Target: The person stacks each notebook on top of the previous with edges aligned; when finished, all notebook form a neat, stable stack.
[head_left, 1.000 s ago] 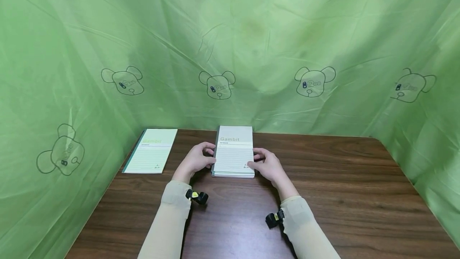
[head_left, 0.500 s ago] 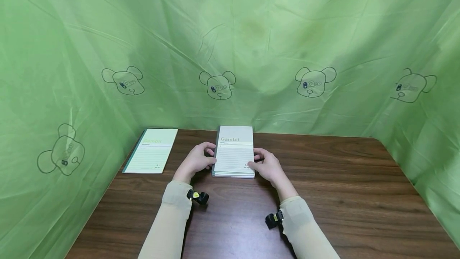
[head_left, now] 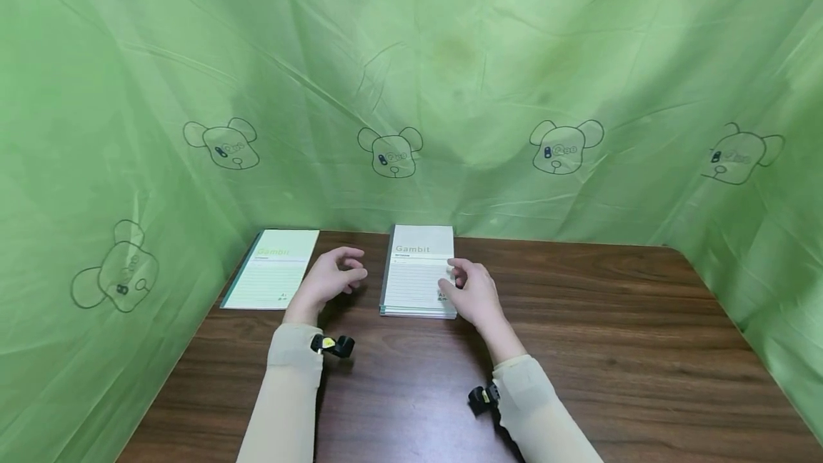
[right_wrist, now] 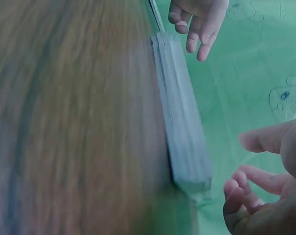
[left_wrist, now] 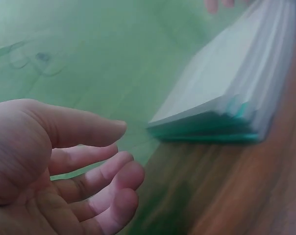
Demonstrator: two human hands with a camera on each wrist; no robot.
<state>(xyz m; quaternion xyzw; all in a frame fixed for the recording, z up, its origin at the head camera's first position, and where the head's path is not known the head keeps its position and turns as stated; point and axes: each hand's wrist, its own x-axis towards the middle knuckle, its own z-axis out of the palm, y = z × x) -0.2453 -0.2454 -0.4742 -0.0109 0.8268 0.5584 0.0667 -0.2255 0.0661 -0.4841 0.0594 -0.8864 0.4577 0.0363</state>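
Note:
A neat stack of several notebooks point(head_left: 418, 274) lies flat near the table's back edge, the top cover pale grey-white with "Gambit" printed on it. Its dark green spines point(left_wrist: 207, 133) face left. My left hand point(head_left: 326, 279) hovers to the left of the stack, fingers loosely bent around nothing, and overlaps the edge of a lone notebook. That lone notebook point(head_left: 273, 270), pale green with a teal spine, rests farther left. My right hand point(head_left: 474, 293) is over the stack's right edge in the head view; the right wrist view shows its relaxed fingers point(right_wrist: 263, 181) apart from the notebooks.
The dark wooden table point(head_left: 617, 327) extends to the right and toward me. A green curtain point(head_left: 476, 77) printed with bear heads hangs behind and along both sides, meeting the table's back edge. Each sleeve carries a small black wrist camera point(head_left: 333, 345).
My left hand has let go of the stack's left side and moved left toward the lone notebook. My right hand has loosened from the right edge and lifted slightly. The stack stays in place.

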